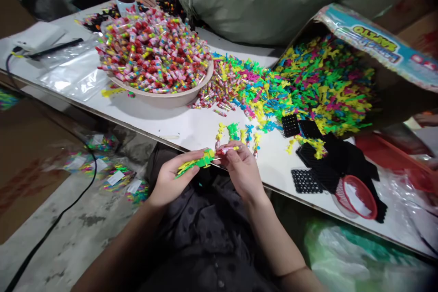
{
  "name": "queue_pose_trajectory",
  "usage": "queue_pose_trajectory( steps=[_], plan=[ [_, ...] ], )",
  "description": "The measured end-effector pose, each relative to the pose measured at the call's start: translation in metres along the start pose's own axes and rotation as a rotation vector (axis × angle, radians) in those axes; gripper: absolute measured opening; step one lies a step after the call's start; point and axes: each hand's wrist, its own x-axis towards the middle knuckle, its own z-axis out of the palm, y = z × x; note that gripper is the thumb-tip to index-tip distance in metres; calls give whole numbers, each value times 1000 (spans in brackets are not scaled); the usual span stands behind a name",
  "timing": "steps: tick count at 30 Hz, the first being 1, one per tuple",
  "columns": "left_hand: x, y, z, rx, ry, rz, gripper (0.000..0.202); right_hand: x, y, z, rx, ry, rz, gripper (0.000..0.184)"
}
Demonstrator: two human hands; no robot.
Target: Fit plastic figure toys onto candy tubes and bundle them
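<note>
Two hands meet: left hand [169, 178] pinches green-yellow plastic figures [196, 163], right hand [241, 169] grips a small striped candy roll [228, 149] beside them.

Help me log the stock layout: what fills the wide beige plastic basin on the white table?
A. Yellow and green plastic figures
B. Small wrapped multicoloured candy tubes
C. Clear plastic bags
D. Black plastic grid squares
B. The wide beige plastic basin is heaped with small wrapped multicoloured candy tubes; the black plastic grid squares lie on the white table further right.

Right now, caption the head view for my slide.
Left hand holds green-yellow plastic toys; right hand holds wrapped candy.
</note>
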Motion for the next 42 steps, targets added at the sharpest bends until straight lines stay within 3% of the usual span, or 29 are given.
queue_pose_trajectory(
  steps=[8,14,19,28,32,37,42],
  plan=[
    [-14,9,20,105,-95,42,24,-25,-6,-12,106,62,-52,19],
    [-26,16,20,195,-143,77,22,-36,-7,-13,69,40,-89,16],
    [-30,14,18,183,-161,-6,27,-41,-2,-14,-58,53,-172,12],
    [-32,-3,17,3,-211,-109,28,-45,7,-17,-260,176,-196,14],
    [-30,-16,19,-155,-239,-190,33,-39,12,-30,-282,199,-133,18],
    [-28,-36,26,-405,-189,-255,41,-32,18,-48,-358,292,-144,20],
    [-27,-47,28,-373,-183,-219,41,-36,24,-54,-269,294,-170,22]
  ],
)
